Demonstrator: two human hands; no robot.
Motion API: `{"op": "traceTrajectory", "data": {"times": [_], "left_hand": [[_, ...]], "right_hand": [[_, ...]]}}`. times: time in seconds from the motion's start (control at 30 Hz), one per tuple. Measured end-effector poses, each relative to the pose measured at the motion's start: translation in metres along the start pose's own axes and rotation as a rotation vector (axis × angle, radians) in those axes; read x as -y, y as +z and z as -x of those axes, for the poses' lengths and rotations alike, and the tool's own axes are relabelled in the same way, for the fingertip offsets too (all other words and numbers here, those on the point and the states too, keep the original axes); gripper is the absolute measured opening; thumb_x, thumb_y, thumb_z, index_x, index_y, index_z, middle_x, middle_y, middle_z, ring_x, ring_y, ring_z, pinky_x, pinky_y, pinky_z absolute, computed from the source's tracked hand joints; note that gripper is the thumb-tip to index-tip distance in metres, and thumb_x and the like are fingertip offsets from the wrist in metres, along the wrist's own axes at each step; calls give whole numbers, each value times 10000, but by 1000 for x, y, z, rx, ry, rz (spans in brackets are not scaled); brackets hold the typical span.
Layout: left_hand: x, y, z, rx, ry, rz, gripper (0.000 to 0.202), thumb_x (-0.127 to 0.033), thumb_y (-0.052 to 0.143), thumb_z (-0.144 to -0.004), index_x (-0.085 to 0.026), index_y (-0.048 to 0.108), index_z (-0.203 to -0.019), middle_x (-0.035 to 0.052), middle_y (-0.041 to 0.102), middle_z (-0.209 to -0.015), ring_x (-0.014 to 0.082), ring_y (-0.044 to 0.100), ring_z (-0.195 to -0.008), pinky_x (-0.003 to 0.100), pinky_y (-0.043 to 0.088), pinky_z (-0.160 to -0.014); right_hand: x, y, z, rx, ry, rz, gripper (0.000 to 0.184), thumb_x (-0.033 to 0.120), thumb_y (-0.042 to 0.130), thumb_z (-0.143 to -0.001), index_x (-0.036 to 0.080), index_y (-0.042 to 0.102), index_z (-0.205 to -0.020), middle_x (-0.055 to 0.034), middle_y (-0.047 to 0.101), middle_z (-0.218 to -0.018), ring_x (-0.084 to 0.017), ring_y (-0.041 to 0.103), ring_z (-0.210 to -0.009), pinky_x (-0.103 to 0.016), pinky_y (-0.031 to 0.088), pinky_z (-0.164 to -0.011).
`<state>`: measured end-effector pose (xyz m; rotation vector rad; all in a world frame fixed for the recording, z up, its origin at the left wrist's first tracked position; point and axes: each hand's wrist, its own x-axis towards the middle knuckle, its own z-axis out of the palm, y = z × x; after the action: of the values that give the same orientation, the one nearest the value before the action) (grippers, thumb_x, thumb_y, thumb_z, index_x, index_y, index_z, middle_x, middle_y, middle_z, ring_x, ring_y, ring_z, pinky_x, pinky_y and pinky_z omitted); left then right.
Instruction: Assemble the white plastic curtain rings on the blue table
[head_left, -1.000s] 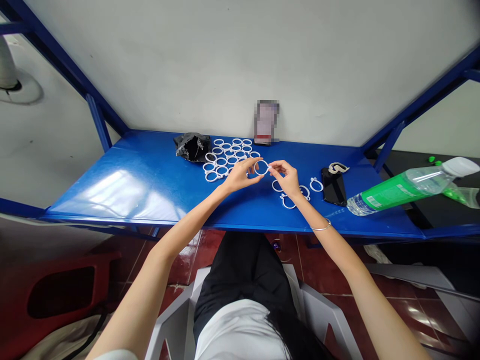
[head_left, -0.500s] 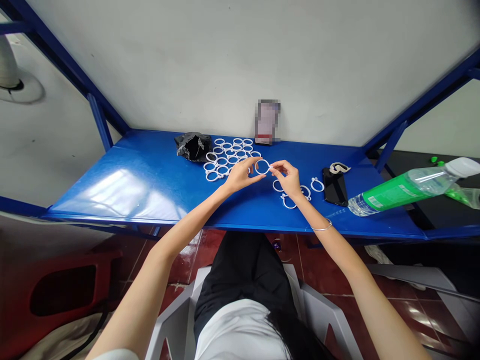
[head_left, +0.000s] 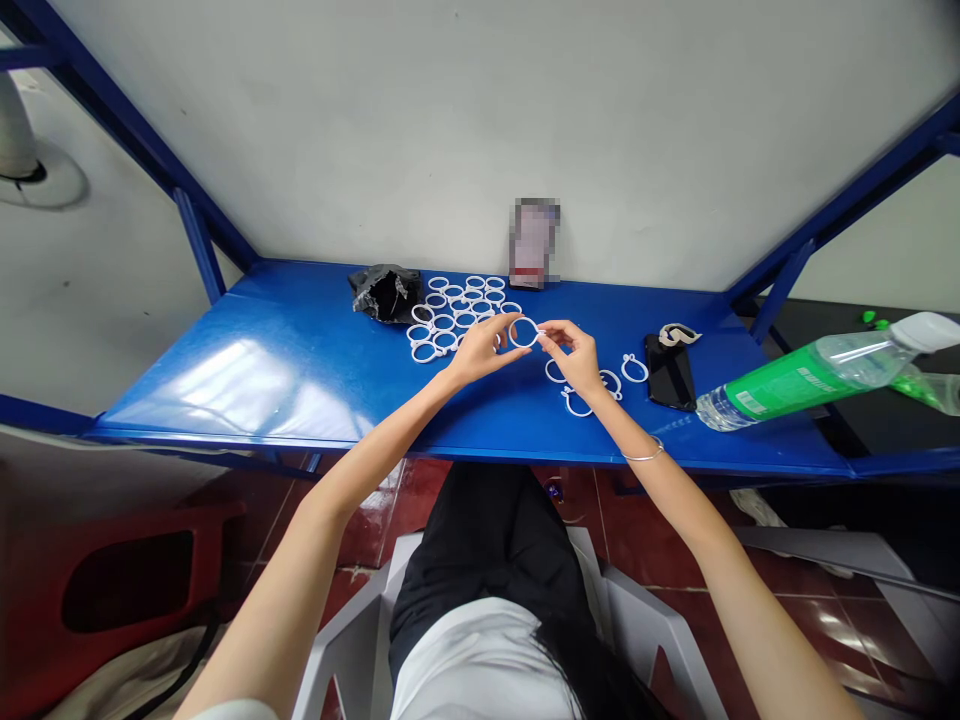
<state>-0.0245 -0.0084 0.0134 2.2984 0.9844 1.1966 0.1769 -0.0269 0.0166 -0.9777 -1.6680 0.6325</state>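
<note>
Both hands hold one white plastic ring [head_left: 524,332] a little above the blue table [head_left: 285,370]. My left hand [head_left: 481,352] pinches its left side and my right hand [head_left: 574,355] pinches its right side. Behind the hands lies a cluster of several white rings [head_left: 457,312] in rows. A few more white rings [head_left: 600,388] lie on the table just right of and below my right hand.
A crumpled black bag [head_left: 385,292] sits left of the ring cluster. A small blurred box [head_left: 534,243] leans on the wall. A black phone [head_left: 668,372], a small beige clip [head_left: 678,334] and a lying green-labelled water bottle [head_left: 817,372] are at the right.
</note>
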Motion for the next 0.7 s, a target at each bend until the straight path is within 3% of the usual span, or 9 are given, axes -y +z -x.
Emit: {"op": "traceTrajectory", "data": {"times": [0.7], "left_hand": [[-3, 1, 2, 7, -11, -16, 539, -507, 662, -861, -185, 555, -1280, 48, 680, -957, 111, 595, -674, 233, 497, -632]], "right_hand": [[0, -1, 0, -32, -118, 82, 213, 433, 668, -883, 227, 713, -860, -27, 725, -848, -172, 670, -728, -314, 561, -680]]}}
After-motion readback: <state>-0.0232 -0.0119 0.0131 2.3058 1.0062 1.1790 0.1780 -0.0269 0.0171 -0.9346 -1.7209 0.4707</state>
